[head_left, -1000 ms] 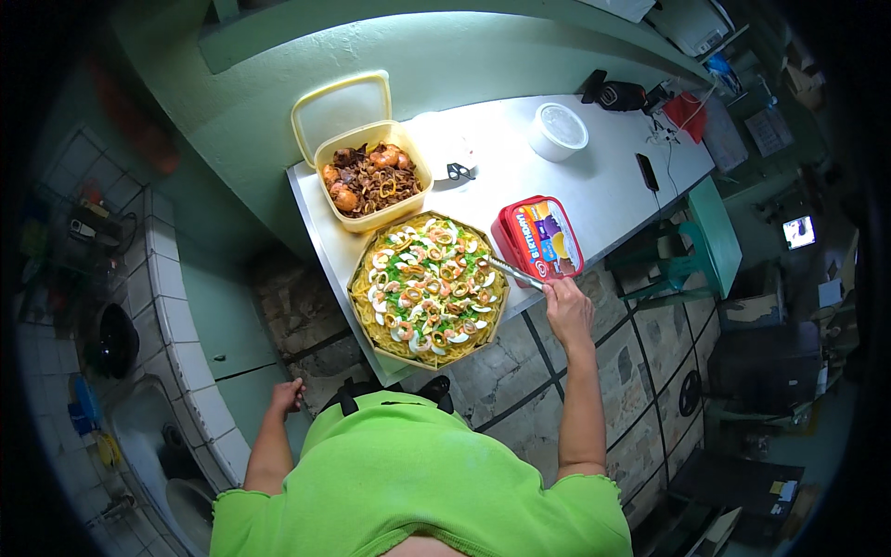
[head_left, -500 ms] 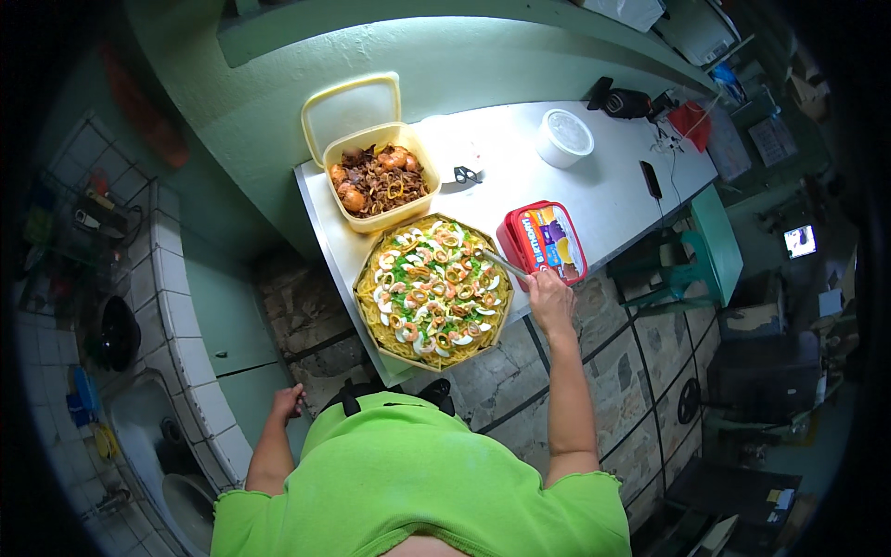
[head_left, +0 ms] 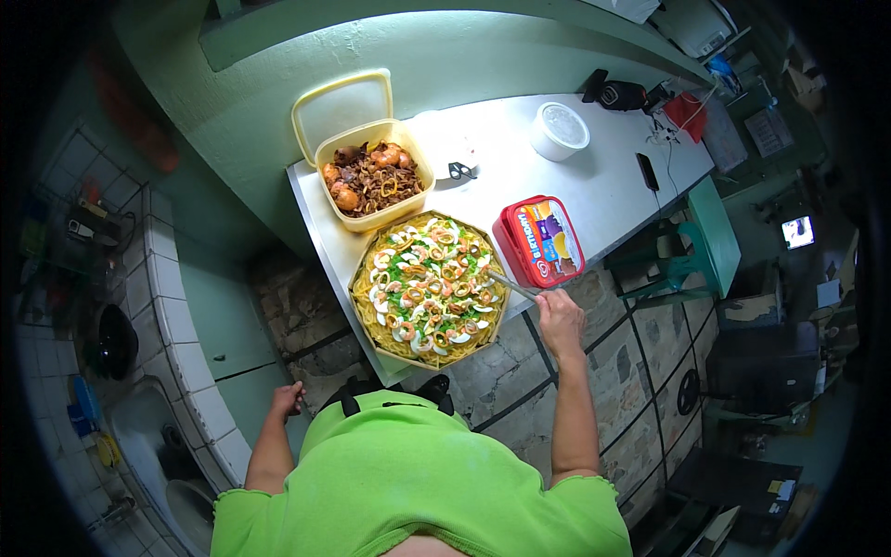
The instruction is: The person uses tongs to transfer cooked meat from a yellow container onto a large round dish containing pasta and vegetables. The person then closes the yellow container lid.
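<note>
My right hand (head_left: pixel 561 320) is closed around a thin metal utensil (head_left: pixel 512 285). The utensil's far end rests at the right part of a noodle dish (head_left: pixel 430 288), and its kind I cannot make out. The yellow noodles lie in an octagonal gold-coloured tray (head_left: pixel 401 358), topped with sliced eggs, shrimp, squid rings and chopped greens. Down by my left side hangs my left hand (head_left: pixel 289 398), its fingers curled and nothing visible in them. A red plastic tub (head_left: pixel 540 241) with a printed lid stands just beyond my right hand.
Behind the tray, a yellow container (head_left: pixel 431 190) with its lid raised holds dark cooked food and shrimp. The white table (head_left: pixel 608 158) also bears scissors (head_left: pixel 461 171), a round white tub (head_left: pixel 561 132) and a phone (head_left: pixel 647 173). A tiled sink counter (head_left: pixel 183 345) lies left; a green chair (head_left: pixel 682 269) right.
My right hand has moved slightly nearer to me, and the utensil's tip has shifted down along the noodles' right side. My left hand stays by my side.
</note>
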Demonstrator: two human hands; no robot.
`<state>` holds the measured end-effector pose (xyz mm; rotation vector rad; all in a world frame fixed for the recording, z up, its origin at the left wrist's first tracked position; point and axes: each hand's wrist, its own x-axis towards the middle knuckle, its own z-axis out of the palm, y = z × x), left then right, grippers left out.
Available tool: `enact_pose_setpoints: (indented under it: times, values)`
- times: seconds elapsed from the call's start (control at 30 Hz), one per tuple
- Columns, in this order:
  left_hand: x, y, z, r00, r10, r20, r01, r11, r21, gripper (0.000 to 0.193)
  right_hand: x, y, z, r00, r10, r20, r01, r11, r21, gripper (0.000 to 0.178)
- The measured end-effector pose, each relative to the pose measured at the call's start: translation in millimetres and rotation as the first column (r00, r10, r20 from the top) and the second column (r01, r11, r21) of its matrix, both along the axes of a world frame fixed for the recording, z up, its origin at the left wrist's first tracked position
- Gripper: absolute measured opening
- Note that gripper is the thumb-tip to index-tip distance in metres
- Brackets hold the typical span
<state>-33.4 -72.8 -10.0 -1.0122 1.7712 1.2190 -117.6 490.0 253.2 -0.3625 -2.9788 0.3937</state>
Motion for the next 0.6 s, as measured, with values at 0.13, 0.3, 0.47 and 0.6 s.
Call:
enact_pose_setpoints:
  times: [0.13, 0.3, 0.47, 0.6]
  values:
    - [-1.9, -0.4, 0.2, 1.000, 0.004, -0.018, -0.004, 1.000, -0.001, 0.033, -0.7, 8.2, 4.4, 1.000, 0.012, 0.017, -0.012, 0.999, 0.032, 0.020]
    - [0.2, -3.2, 0.8, 0.999, 0.026, -0.039, -0.025, 0.999, 0.024, 0.034, -35.0, 10.6, 24.8, 0.987, 0.037, -0.154, -0.045, 0.998, -0.050, 0.023]
    - [12.1, -5.4, -2.1, 0.998, 0.070, 0.004, -0.071, 0.997, 0.040, 0.033, -112.8, -27.1, 28.1, 0.928, 0.158, -0.337, -0.183, 0.982, -0.045, 0.026]
    - [14.9, -4.8, -6.7, 0.995, 0.100, -0.006, -0.100, 0.993, 0.061, 0.032, -187.9, -76.3, 0.3, 0.963, 0.235, -0.129, -0.221, 0.969, 0.115, 0.023]
